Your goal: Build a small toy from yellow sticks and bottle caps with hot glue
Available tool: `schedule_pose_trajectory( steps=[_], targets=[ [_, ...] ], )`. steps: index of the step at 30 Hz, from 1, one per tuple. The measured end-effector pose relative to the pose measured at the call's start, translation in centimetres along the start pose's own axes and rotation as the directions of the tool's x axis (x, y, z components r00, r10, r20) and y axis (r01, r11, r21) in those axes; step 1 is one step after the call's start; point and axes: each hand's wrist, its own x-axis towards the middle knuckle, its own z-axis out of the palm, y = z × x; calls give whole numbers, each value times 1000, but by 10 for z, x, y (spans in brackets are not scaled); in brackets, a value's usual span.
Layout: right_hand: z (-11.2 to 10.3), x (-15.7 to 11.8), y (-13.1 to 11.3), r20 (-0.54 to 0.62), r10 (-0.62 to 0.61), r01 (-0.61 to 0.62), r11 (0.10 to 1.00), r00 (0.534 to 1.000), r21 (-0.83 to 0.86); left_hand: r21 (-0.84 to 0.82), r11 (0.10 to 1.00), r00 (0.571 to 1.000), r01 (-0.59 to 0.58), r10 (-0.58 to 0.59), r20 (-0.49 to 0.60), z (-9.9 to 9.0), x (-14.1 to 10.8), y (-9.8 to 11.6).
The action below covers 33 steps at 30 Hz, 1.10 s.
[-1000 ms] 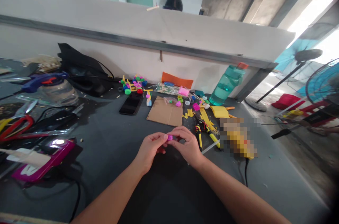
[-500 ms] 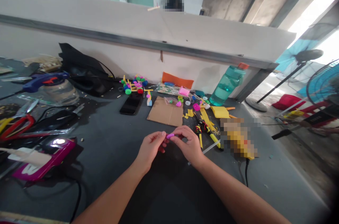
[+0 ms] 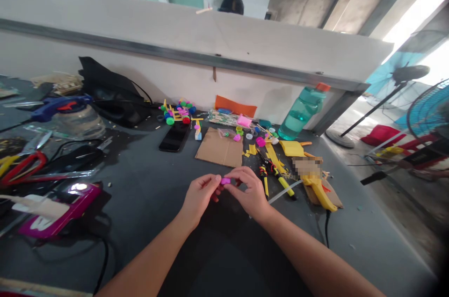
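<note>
Purple pc (image 3: pixel 225 181) btwn L-hand (image 3: pixel 199 195) & R-hand (image 3: pixel 250 191)

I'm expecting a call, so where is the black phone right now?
In the head view, the black phone lies left of centre, left of the cardboard piece and just in front of the colourful small parts.

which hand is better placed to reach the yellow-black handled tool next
Probably the right hand: the yellow-black handled tool lies close beside it. The left hand is farther off. Both hands' fingers hold the pink piece.
</note>
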Motion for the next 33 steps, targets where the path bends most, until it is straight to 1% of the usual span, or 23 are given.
schedule_pose_trajectory(
  steps=[4,10,14,17,20,25,27,33],
  targets=[
    [0,0,1,-6,-10,10,1000,1000,-3,4,1000,999,30,-30,18,0,-1,2],
    [1,-1,1,10,-25,25,999,1000,-27,5,1000,999,26,-26,19,0,0,2],
    [1,-1,1,-5,-22,22,999,1000,-49,-80,995,999,53,-54,-7,0,2,-2],
    [2,-1,0,-4,-25,25,998,1000,-57,-128,988,996,88,-86,20,0,2,-3],
    [2,-1,-1,3,-33,33,998,999,-55,-88,991,993,104,-100,55,0,1,-2],
    [2,-2,-2,20,-55,56,997,998,-50,-27,996,996,82,-81,47,0,0,0],
    [2,-1,-3,35,-65,66,996,997,-53,-22,996,995,81,-80,60,0,0,0],
    [2,-1,-2,19,-79,80,995,997,-62,-129,985,990,113,-101,98,0,0,-3]
  ],
)
